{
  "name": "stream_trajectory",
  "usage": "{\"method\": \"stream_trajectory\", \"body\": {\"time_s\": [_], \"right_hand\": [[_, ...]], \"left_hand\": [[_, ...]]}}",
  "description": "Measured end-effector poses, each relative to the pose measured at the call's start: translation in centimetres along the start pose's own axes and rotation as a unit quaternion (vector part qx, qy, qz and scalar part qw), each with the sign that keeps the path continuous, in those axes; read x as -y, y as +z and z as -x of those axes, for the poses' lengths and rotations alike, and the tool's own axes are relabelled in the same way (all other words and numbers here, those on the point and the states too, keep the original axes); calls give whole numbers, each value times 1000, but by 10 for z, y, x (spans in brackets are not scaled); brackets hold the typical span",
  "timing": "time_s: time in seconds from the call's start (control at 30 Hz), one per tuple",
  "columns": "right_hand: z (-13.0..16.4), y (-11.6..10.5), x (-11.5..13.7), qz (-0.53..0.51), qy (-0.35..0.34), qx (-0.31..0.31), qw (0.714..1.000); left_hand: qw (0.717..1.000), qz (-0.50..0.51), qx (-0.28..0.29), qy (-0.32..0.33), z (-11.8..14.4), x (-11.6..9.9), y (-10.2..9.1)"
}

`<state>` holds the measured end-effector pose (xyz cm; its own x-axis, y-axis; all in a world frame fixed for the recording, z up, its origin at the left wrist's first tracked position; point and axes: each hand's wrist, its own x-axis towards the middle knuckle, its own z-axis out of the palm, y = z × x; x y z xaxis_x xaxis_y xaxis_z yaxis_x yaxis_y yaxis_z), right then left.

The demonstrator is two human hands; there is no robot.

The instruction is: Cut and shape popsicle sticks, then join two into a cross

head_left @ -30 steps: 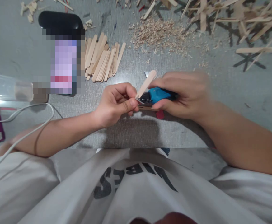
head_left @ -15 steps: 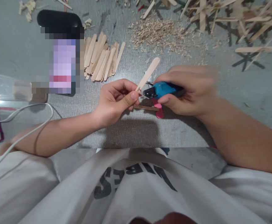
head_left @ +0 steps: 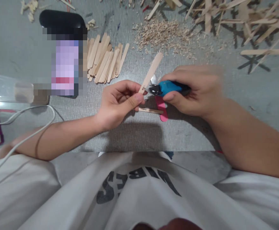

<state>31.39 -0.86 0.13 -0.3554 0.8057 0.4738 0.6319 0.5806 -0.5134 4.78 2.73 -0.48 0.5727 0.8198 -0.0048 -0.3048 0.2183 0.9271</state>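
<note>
Stick (head_left: 151, 71) pinched left, cutter (head_left: 168, 88) gripped right.

The right hand (head_left: 197, 91) is smeared by motion, its knuckles and back without clear outline, and it covers the rear of the blue-handled cutter (head_left: 169, 88), so how the handles stand cannot be read. The lower end of the wooden stick (head_left: 151, 72) vanishes inside the left hand (head_left: 119, 103). A pixelated block hides the phone (head_left: 65, 67) and overlaps the pile of sticks (head_left: 106, 60) beside it. At the desk's far right corner, the scattered sticks (head_left: 249, 19) run off the frame. The pink object (head_left: 162, 110) under the cutter is perhaps another handle.
</note>
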Motion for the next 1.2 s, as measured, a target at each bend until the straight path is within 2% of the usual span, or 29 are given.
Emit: {"method": "stream_trajectory", "body": {"time_s": [0.13,0.3,0.63,0.83,1.1,1.2], "right_hand": [[-1,2,0,-13,-22,-23,999],[-2,-2,1,-16,-39,1,999],[-1,-5,3,-56,-32,40,997],[-4,-6,6,-78,-19,50,996],[-2,-4,15,-49,30,68,996],[-2,-7,14,-44,12,85,995]], "left_hand": [[1000,-11,1,-10,1,0,-1],[1000,-6,11,-6,1,-5,1],[999,-21,39,30,1,-8,0],[998,-29,47,2,2,-9,-2],[997,-26,67,23,2,-6,-7],[997,-20,70,20,1,-5,-7]]}}
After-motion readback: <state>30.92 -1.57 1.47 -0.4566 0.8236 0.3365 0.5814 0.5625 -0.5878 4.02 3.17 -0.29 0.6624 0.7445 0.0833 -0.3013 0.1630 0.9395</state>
